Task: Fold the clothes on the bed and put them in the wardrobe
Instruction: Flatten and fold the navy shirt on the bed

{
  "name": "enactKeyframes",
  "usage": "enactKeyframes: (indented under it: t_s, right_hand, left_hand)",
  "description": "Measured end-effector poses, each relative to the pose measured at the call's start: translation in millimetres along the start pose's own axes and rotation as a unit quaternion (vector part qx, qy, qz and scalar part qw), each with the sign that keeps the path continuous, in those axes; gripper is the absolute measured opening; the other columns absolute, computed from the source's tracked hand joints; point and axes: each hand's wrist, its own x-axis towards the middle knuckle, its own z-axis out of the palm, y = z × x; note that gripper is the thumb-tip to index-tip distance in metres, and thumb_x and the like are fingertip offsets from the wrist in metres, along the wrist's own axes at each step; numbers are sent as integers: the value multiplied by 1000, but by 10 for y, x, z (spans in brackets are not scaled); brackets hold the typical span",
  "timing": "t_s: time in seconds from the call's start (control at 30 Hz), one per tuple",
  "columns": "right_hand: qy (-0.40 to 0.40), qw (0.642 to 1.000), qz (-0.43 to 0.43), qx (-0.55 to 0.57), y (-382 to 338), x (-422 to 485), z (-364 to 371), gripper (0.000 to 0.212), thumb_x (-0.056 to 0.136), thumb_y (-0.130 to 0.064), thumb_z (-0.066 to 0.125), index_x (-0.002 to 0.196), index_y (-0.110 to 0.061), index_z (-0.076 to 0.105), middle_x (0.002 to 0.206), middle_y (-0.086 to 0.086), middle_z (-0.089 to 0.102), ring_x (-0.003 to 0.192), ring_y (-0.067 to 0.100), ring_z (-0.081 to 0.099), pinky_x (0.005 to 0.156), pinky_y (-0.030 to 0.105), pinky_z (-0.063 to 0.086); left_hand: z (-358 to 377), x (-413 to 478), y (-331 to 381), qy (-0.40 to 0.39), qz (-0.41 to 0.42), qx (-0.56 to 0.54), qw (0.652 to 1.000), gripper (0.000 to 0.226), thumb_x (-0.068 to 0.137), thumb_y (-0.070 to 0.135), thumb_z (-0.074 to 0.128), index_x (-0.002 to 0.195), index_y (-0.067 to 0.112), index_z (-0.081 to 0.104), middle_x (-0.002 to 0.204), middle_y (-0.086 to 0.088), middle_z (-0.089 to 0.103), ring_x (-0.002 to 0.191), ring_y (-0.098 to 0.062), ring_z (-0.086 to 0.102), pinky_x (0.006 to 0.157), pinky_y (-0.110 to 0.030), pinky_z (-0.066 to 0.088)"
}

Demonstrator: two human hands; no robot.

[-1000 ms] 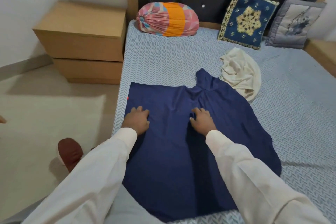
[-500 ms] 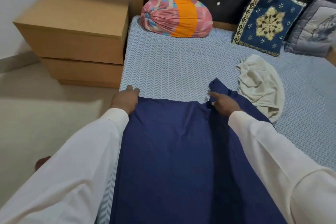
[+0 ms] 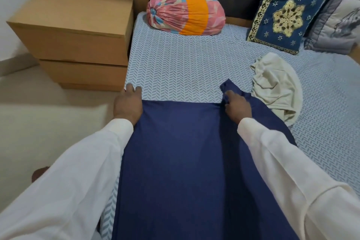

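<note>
Both grips have slid from mid-cloth to the far edge of the navy garment (image 3: 175,161) on the bed (image 3: 175,64), left grip (image 3: 127,103) flat-fingered on its corner, right grip (image 3: 236,105) pinching fabric, so folding looks barely begun, with the cream garment (image 3: 276,87) beyond the right grip untouched.

No writing, label, brand or number can be read anywhere (the blue cushion (image 3: 286,13) carries only a gold star-and-flower pattern, the bedsheet (image 3: 175,68) only chevrons, and the navy garment (image 3: 175,161) is plain cloth).
</note>
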Motion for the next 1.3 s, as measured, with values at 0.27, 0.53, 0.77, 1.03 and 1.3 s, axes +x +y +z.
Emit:
enactKeyframes:
  t_s: [0.27, 0.53, 0.77, 1.03, 1.3]
  right_hand:
    - [-15, 986, -47, 158, 92, -1615, 23, 37, 83, -13, 62, 119, -15, 57, 108, 10, 61, 102, 35, 55, 85, 44, 49]
    - [-119, 941, -19, 318, 423, -3334, -201, 15, 81, -22, 74, 86, -31, 63, 84, -11, 63, 73, 2, 57, 71, 20, 46]
    - [-236, 946, -110, 192, 896, -4226, -253, 36, 58, -39, 80, 83, -37, 55, 90, -10, 52, 86, 10, 51, 78, 23, 46]
    - [-126, 990, -59, 39, 1125, -4509, -244, 20, 73, -20, 57, 89, -31, 56, 93, -9, 54, 96, 21, 52, 74, 33, 34]
    - [-17, 996, -14, 82, 1181, -4572, -295, 15, 75, -19, 59, 80, -27, 48, 77, -10, 55, 79, 22, 54, 70, 36, 40]
  left_hand:
    - [117, -1561, 546, -70, 70, -208, 973, 23, 85, 23, 63, 107, 23, 52, 100, 3, 50, 92, -23, 57, 75, -38, 49]
    - [-23, -3037, 884, -227, 105, -289, 924, 14, 77, 34, 72, 77, 27, 60, 72, 11, 65, 68, -4, 60, 68, -25, 50]
    - [-222, -3697, 708, -321, 272, -11, 907, 38, 63, 51, 76, 82, 26, 54, 92, 8, 60, 83, -15, 54, 67, -30, 43]
    - [-406, -3966, 378, -290, 282, 150, 902, 51, 75, 31, 68, 117, 15, 45, 119, -7, 50, 111, -29, 55, 79, -35, 44]
    - [-468, -3889, 240, -222, 207, 207, 930, 34, 88, 18, 49, 121, 15, 54, 124, -8, 58, 115, -27, 56, 94, -37, 47]
